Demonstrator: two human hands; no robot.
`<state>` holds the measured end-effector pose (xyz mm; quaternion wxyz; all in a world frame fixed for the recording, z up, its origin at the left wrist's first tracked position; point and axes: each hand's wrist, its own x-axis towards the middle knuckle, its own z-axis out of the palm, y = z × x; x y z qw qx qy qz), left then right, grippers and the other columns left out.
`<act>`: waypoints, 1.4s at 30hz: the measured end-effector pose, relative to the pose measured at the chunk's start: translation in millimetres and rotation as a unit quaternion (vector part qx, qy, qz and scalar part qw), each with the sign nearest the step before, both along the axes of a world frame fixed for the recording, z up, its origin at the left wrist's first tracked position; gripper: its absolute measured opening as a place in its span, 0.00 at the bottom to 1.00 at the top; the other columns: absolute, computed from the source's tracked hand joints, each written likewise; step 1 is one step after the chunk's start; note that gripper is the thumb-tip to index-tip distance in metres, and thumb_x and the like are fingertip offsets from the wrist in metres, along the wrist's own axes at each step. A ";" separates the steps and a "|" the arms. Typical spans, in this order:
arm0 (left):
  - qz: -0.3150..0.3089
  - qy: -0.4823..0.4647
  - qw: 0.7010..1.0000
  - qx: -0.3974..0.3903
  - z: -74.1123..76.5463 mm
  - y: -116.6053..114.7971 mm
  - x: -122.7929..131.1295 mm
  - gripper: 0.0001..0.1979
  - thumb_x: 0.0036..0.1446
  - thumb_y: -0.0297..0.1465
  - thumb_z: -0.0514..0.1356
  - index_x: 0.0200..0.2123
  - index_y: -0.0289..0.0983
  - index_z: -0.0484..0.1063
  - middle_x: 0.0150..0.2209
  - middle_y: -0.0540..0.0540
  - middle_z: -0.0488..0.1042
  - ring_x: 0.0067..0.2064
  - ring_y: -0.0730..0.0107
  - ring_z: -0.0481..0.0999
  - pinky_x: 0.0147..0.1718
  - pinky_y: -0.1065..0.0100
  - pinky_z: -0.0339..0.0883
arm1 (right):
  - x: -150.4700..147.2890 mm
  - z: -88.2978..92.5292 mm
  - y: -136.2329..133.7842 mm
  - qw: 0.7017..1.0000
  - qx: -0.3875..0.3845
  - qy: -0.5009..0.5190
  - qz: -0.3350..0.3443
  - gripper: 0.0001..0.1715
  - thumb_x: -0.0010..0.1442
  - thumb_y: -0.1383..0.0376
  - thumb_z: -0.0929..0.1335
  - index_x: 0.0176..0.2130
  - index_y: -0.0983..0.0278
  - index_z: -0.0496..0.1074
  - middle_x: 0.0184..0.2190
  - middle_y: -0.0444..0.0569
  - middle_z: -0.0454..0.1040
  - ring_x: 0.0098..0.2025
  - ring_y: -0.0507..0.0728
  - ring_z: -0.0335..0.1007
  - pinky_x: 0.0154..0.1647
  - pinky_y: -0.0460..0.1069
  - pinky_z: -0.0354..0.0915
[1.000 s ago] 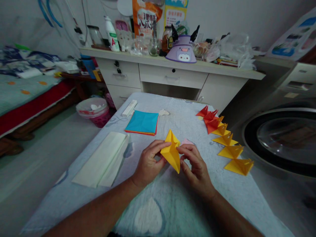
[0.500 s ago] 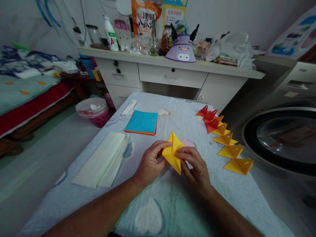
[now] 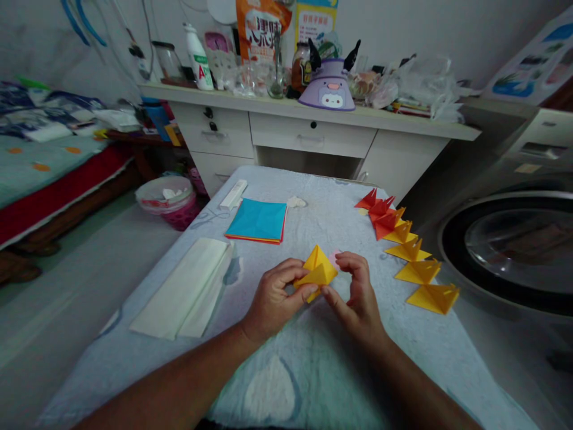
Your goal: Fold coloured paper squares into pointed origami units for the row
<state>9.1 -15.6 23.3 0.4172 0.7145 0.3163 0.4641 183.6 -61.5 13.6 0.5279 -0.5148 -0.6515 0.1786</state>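
Tilted anew since the earlier frame, the yellow folded paper [image 3: 320, 272] is sitting pinched in my left grip [image 3: 274, 291], over the bench [image 3: 331, 218]; my right grip [image 3: 359, 301] is standing parted beside it.

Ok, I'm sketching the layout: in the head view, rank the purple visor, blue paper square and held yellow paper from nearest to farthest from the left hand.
1. Held yellow paper: in the left hand.
2. Blue paper square: on the table, ahead-left.
3. Purple visor: on the counter, farthest ahead.
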 end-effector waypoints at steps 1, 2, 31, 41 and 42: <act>0.004 -0.006 1.000 -0.006 -0.8 -0.1 0.3 0.01 0.54 0.27 0.63 0.31 0.35 0.74 0.34 0.46 0.73 0.37 0.69 0.74 0.36 0.70 0.68 | 0.1 -1.3 0.8 0.999 -0.018 0.030 0.011 0.26 0.58 0.61 0.70 0.54 0.57 0.60 0.51 0.52 0.63 0.56 0.61 0.60 0.57 0.59 0.58; 0.007 -0.009 1.000 -0.016 -2.1 -0.2 0.7 0.02 0.54 0.27 0.63 0.32 0.35 0.74 0.34 0.46 0.73 0.37 0.69 0.74 0.36 0.70 0.68 | 0.3 -2.6 1.8 0.996 -0.044 0.064 0.033 0.28 0.58 0.60 0.70 0.55 0.57 0.60 0.50 0.52 0.65 0.54 0.60 0.62 0.55 0.58 0.61; -0.147 0.152 0.964 -0.161 -12.0 2.2 2.9 0.07 0.54 0.32 0.58 0.27 0.35 0.69 0.24 0.54 0.62 0.26 0.76 0.60 0.23 0.74 0.50 | 2.0 -0.4 5.4 0.922 -0.222 0.299 0.107 0.17 0.56 0.53 0.71 0.29 0.63 0.69 0.23 0.41 0.67 0.24 0.50 0.60 0.24 0.45 0.57; -0.148 0.026 0.961 -0.231 -20.3 7.4 3.1 0.09 0.54 0.34 0.62 0.34 0.34 0.69 0.29 0.52 0.68 0.29 0.75 0.67 0.28 0.74 0.60 | 3.5 -1.2 5.7 0.953 -0.165 0.244 0.077 0.14 0.64 0.54 0.65 0.42 0.60 0.71 0.33 0.45 0.70 0.35 0.54 0.65 0.36 0.47 0.63; -0.137 -0.010 0.960 -0.244 -19.5 8.2 3.5 0.11 0.53 0.35 0.63 0.36 0.34 0.69 0.30 0.51 0.70 0.30 0.74 0.68 0.28 0.74 0.61 | 4.0 -1.7 6.3 0.954 -0.147 0.252 0.065 0.14 0.64 0.55 0.65 0.46 0.59 0.70 0.36 0.46 0.70 0.38 0.54 0.66 0.38 0.48 0.64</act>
